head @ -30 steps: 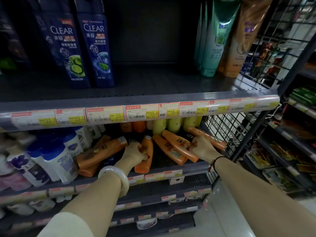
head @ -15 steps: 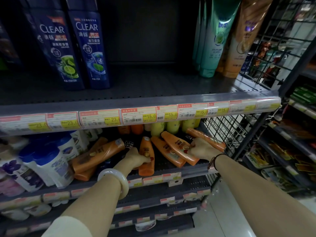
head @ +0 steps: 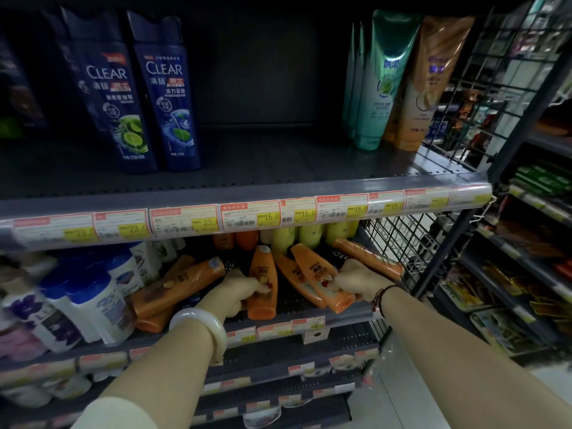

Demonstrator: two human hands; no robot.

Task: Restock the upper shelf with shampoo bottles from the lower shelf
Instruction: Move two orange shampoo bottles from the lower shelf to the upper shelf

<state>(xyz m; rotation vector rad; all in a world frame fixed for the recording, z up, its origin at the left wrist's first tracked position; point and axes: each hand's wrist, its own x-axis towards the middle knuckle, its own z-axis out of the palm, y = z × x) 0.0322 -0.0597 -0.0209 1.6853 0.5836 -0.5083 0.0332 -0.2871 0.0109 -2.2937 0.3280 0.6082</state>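
Observation:
Several orange shampoo bottles lie flat on the lower shelf (head: 294,314). My left hand (head: 240,291) grips one orange bottle (head: 262,283) near its base. My right hand (head: 353,280) is closed around the base of another orange bottle (head: 312,274) lying beside it. A further orange bottle (head: 368,258) lies behind my right hand. The upper shelf (head: 263,159) has a bare dark gap in its middle, between two blue CLEAR bottles (head: 167,97) on the left and green and tan tubes (head: 399,85) on the right.
White and blue bottles (head: 83,301) crowd the lower shelf's left side. Yellow bottles (head: 309,235) stand at its back. A price-tag rail (head: 247,215) fronts the upper shelf. A wire grid panel (head: 399,243) closes the right end; other goods racks (head: 526,274) stand further right.
Both hands have closed more firmly on their orange bottles and drawn them slightly toward the shelf's front edge. The view has shifted a little to the left.

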